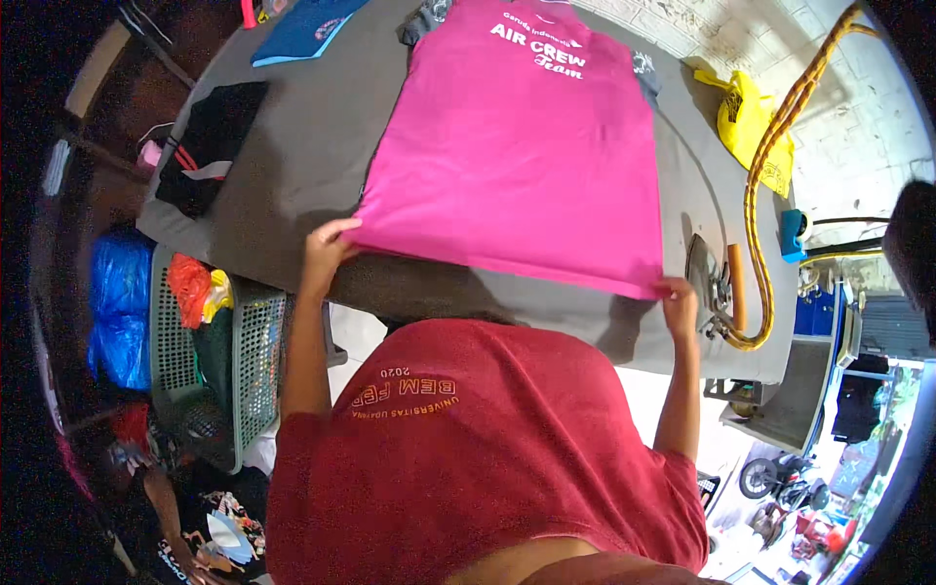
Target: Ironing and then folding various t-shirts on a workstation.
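Note:
A pink T-shirt [512, 161] with white lettering on its chest and darker patterned sleeves lies spread on a table covered in grey cloth [292, 175]. Its hem faces me. My left hand [329, 245] pinches the left corner of the hem, and my right hand [678, 296] pinches the right corner. The hem is stretched fairly straight between them. Just right of my right hand, a clothes iron [706, 281] with an orange handle [736, 285] rests on the table, joined to a yellow patterned hose [757, 190].
A folded black garment [212, 146] and a folded blue one [307, 29] lie at the left. A yellow plastic bag [746, 124] and blue tape dispenser [792, 235] sit along the right side. Below left stand a green basket [256, 365] and a blue bag [121, 307]; another person's arm [162, 504] shows nearby.

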{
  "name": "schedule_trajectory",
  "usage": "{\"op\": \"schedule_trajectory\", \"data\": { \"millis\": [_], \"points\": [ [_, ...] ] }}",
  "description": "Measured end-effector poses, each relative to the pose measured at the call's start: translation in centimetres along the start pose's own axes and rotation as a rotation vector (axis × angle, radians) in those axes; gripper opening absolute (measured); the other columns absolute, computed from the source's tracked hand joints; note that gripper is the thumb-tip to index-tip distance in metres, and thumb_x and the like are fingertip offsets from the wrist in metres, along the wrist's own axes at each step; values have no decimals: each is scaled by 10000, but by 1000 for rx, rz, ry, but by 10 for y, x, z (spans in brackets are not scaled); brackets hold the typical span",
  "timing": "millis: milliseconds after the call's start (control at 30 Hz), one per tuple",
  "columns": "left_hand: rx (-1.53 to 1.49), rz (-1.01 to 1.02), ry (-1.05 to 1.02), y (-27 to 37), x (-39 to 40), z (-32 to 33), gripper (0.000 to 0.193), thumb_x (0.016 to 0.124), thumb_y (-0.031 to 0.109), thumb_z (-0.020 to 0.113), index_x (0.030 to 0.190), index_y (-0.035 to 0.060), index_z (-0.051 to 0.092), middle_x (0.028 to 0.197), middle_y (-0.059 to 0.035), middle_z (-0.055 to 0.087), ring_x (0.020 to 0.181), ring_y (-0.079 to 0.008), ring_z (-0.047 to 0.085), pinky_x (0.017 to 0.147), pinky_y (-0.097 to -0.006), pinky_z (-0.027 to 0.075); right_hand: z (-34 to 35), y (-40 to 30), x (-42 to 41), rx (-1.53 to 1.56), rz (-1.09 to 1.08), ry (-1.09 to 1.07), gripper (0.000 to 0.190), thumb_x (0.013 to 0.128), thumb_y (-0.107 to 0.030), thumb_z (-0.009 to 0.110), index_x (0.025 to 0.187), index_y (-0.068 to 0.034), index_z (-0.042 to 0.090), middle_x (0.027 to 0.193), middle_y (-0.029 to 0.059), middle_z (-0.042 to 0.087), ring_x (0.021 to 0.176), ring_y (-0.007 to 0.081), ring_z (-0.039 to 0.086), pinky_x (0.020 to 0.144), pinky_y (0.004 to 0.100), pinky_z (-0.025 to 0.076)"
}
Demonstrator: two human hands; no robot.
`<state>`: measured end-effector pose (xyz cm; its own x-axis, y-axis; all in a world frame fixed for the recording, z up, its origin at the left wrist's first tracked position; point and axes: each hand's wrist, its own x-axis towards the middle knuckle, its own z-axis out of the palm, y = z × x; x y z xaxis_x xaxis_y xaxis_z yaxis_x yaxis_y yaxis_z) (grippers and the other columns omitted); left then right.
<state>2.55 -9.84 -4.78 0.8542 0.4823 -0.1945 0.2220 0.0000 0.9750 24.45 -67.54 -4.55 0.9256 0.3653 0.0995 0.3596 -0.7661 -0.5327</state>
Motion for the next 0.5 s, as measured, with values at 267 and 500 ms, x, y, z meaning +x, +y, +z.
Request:
{"op": "schedule_trajectory", "data": {
  "millis": [267,500],
  "points": [
    [-85,-299,21,25,-35,-6,287,823,169,591,1073,29,570,971,-68,594,810,-111,581,678,-223,486,-110,-41,47,-650,41,274,546,615,-332,742,1043,-43,566,826,154,597,753,301,569,665,390,434],
    [-132,-323,165,-10,-32,-6,333,818,259,618,1043,18,573,904,-50,613,767,-106,591,636,-214,489,-107,-13,62,228,675,-107,311,738,-347,661,665,-78,522,466,5,430,323,109,403,304,245,301]
  ]
}}
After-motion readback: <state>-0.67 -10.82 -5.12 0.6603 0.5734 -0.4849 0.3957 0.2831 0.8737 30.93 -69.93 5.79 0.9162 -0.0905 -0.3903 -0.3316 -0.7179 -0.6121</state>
